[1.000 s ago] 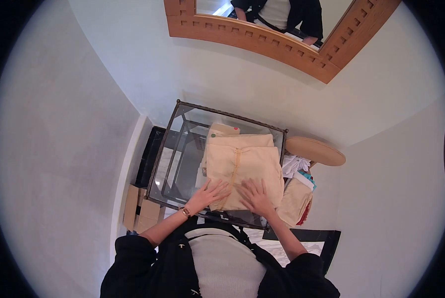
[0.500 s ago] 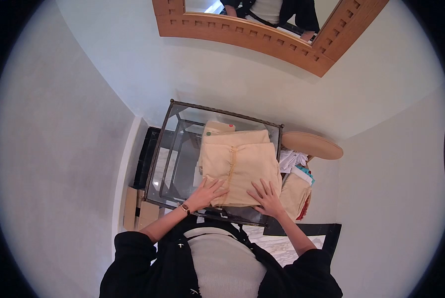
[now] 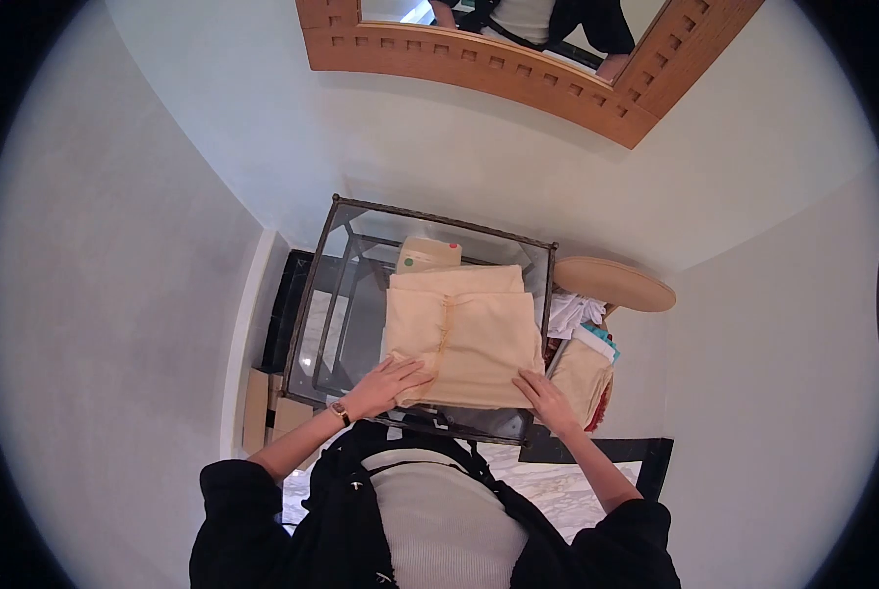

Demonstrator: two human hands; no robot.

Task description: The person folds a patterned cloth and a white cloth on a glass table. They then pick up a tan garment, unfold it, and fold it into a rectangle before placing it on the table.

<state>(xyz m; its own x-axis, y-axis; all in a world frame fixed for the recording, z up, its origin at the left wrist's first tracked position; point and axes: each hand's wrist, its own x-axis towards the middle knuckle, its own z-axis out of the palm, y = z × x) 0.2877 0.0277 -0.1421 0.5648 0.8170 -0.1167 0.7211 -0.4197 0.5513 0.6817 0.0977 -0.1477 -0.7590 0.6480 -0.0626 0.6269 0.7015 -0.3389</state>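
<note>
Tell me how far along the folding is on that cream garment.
The cream garment already lies as a neat folded rectangle on the glass table. In hand: the left hand rests flat on its near left corner, the right hand at its near right corner. Left: possibly the clothes heaped in the basket alongside.

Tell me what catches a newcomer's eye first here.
A folded cream-yellow cloth lies in the middle of a metal-framed glass-top table, the left hand flat on its near left corner and the right hand at its near right corner. A carved wooden mirror frame hangs on the wall above.
</note>
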